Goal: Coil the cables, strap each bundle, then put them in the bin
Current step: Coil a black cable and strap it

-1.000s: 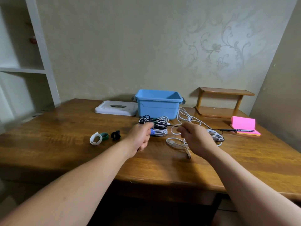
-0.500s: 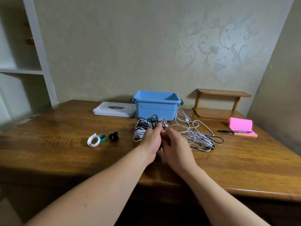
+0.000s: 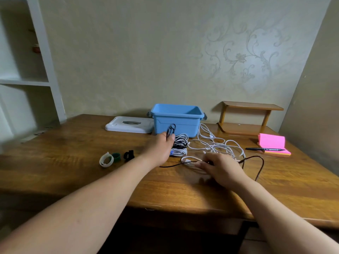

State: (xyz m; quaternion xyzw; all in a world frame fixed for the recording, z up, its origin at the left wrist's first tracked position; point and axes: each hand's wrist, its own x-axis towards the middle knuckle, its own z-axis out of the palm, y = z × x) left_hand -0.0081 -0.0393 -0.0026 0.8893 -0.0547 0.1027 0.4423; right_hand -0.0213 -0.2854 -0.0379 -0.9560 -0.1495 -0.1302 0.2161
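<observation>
Left grip (image 3: 161, 147) tight around black cable (image 3: 171, 129) loops; right grip (image 3: 222, 169) over it, hold unclear.

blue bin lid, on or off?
Off. The blue plastic bin stands open-topped; the white rectangular lid lies flat on the wooden table beside it, on its left.

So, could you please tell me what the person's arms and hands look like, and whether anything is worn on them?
Both arms are bare as far as the picture shows, with no sleeves in view. The left hand and right hand wear no gloves, and no ring, watch or bracelet shows on either.
</observation>
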